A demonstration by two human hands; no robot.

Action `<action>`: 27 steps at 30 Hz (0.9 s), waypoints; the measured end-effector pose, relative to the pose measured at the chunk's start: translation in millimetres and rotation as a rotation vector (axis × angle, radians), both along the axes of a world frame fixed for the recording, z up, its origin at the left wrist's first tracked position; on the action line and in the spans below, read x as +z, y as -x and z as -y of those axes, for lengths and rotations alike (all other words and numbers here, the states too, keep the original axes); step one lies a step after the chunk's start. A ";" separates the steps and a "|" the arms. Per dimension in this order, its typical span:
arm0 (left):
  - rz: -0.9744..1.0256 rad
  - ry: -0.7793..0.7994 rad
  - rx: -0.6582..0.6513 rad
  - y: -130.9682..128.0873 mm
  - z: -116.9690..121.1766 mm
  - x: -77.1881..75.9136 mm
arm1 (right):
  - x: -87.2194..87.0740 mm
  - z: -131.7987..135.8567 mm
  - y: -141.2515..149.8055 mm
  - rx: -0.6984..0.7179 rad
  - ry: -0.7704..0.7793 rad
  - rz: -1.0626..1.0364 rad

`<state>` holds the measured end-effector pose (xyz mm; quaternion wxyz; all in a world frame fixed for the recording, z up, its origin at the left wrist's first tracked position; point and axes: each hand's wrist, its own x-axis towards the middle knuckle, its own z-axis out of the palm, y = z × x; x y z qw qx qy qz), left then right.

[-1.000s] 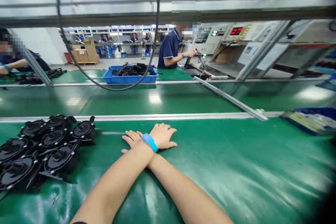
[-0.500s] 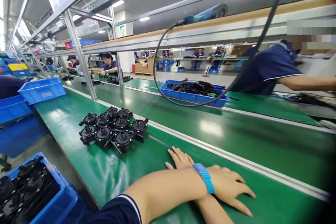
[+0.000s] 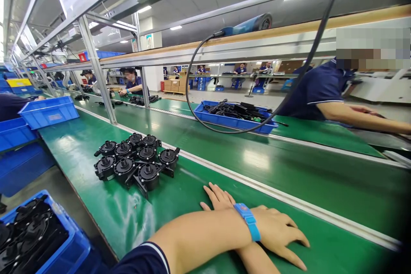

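Note:
My arms lie crossed on the green bench mat (image 3: 135,218). My left hand (image 3: 279,235), with a blue wrist strap (image 3: 248,221), rests flat and fingers spread on the mat, holding nothing. My right hand (image 3: 218,197) lies flat under the left forearm, only its fingers showing, and it is empty too. A cluster of several black round pump housings (image 3: 135,160) sits on the mat about a hand's length to the left of my right hand.
A blue bin (image 3: 75,248) of black parts stands below the bench at lower left. More blue bins (image 3: 48,111) stand at the left. Beyond the conveyor belt (image 3: 257,158) are a blue tray of cables (image 3: 234,116), a hanging black cable (image 3: 192,107) and a co-worker (image 3: 321,90).
The view has swung to the left, bringing the blue bins and the bench's left end into sight. My crossed hands stay flat on the mat.

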<state>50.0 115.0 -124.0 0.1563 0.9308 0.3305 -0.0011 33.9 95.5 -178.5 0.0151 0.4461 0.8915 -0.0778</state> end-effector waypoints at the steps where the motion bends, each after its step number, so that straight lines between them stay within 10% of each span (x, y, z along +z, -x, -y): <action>1: 0.003 -0.002 0.005 -0.5 -1.0 -1.2 | -0.4 -0.7 -0.1 0.005 0.002 -0.007; 12: 0.161 0.044 0.057 14.3 22.9 5.5 | 23.4 24.7 3.1 0.048 0.038 -0.140; 21: 0.142 0.027 0.031 21.4 14.3 -9.0 | -38.1 -1.3 12.3 0.080 -0.168 -0.223; 27: 0.152 0.036 0.057 20.3 16.2 -8.2 | -31.8 -1.3 9.0 0.062 -0.058 -0.231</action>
